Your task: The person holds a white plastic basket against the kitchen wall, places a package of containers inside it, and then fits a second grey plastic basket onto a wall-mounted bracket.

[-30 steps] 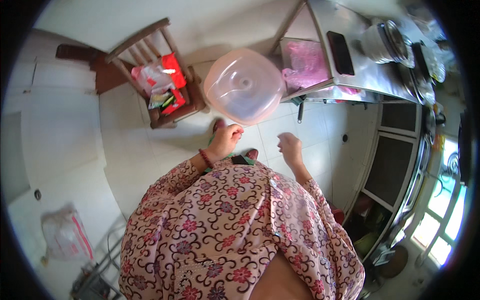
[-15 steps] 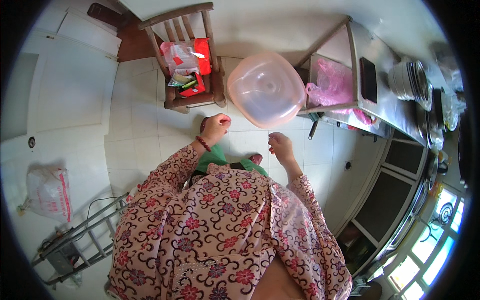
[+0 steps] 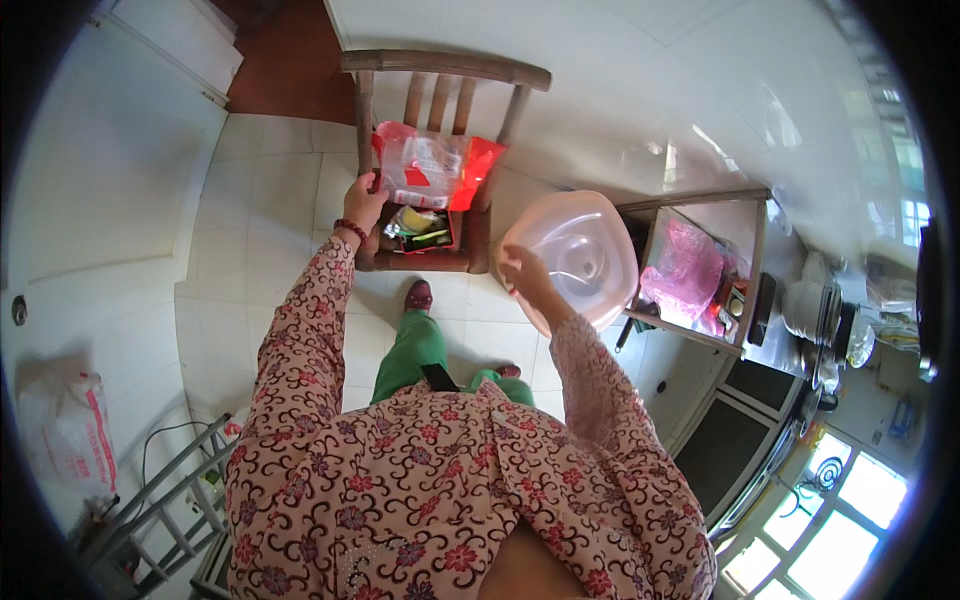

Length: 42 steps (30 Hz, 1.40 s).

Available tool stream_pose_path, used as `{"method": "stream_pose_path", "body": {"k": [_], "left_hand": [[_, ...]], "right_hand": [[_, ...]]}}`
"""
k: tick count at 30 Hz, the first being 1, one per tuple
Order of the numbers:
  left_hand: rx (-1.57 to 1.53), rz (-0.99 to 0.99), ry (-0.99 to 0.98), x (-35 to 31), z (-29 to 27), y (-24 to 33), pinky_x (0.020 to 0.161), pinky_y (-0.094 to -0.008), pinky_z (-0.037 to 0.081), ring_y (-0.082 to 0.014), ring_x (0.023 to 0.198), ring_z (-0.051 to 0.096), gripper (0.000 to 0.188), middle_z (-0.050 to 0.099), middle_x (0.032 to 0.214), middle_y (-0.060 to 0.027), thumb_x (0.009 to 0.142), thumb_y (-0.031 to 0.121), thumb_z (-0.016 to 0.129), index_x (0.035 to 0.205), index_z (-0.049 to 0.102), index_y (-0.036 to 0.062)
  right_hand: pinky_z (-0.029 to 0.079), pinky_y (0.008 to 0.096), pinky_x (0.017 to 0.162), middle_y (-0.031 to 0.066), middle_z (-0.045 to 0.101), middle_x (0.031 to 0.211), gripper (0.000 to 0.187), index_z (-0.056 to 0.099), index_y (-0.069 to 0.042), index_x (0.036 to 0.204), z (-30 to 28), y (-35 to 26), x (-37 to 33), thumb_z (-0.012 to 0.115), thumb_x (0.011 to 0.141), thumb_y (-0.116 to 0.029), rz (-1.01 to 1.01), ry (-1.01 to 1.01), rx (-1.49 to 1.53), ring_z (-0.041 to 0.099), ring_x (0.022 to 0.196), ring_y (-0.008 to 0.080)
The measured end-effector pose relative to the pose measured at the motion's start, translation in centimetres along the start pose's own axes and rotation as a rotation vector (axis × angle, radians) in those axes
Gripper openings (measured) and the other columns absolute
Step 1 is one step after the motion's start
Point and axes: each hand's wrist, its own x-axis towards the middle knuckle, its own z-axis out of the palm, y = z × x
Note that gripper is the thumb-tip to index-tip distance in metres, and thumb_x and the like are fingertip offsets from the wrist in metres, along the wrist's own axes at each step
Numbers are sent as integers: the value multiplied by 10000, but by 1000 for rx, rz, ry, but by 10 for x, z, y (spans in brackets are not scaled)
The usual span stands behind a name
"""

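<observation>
My left hand (image 3: 364, 203) is at the left side of the wooden chair (image 3: 480, 235), its fingers bent round the side post where the back meets the seat. Right beside those fingers lies a clear and red plastic bag (image 3: 422, 170) on the seat. In front of the bag sits a red box (image 3: 455, 232) with small packets and green items inside. My right hand (image 3: 524, 272) hangs over the left part of a translucent pink basin (image 3: 585, 245), with loosely bent fingers apart and nothing in them. Whether it touches the rim I cannot tell.
To the right stands a metal-framed table (image 3: 695, 197) with a pink plastic bag (image 3: 685, 262) on its lower shelf. Stacked dishes (image 3: 812, 305) are at its far right. A ladder (image 3: 165, 530) leans at the lower left, near a white plastic bag (image 3: 70, 435) on the wall.
My left hand has gone forward and left, from in front of the chair to its side post. My right hand has moved forward over the basin. The whole view has shifted.
</observation>
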Motion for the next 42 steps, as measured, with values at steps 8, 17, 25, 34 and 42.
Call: {"method": "stream_pose_path", "body": {"k": [8,17,25,34,42], "left_hand": [[-108,-341,-200,59,-57,-25,822,-349,481,-273,928,616,587,642,980,-170,723,150,684,1240,446,9],[-247,-403,-265,185,-120,-232,728,-358,512,-189,975,561,899,488,1264,-99,792,115,686,1473,103,190],[-290,-375,-195,190,-100,-282,593,-258,450,-117,773,568,866,604,939,-51,822,89,662,1474,101,190],[-316,-360,-116,156,-105,-251,628,-264,494,-137,834,597,766,562,1121,-76,828,88,649,1446,198,128],[-474,-511,61,88,-183,-175,723,-326,524,-168,971,580,788,338,1412,-47,826,153,669,1450,188,145]], "right_hand": [[412,460,950,212,360,1369,622,414,-19,1264,89,-39,200,677,710,-125,-425,39,-540,411,1206,394],[420,623,868,149,350,1371,796,317,-74,1333,304,-82,411,751,677,-191,-512,-279,-832,319,1277,365],[458,555,787,108,390,1313,655,404,-150,1301,334,-118,421,714,746,-308,-87,-310,-1126,370,1205,323],[424,545,822,101,436,1225,380,502,-182,1205,308,-92,397,563,835,-243,-258,-175,-1178,386,1177,300],[438,550,798,116,460,1122,390,495,-172,1175,217,-158,331,614,808,-231,-443,-26,-989,436,1109,317]]}}
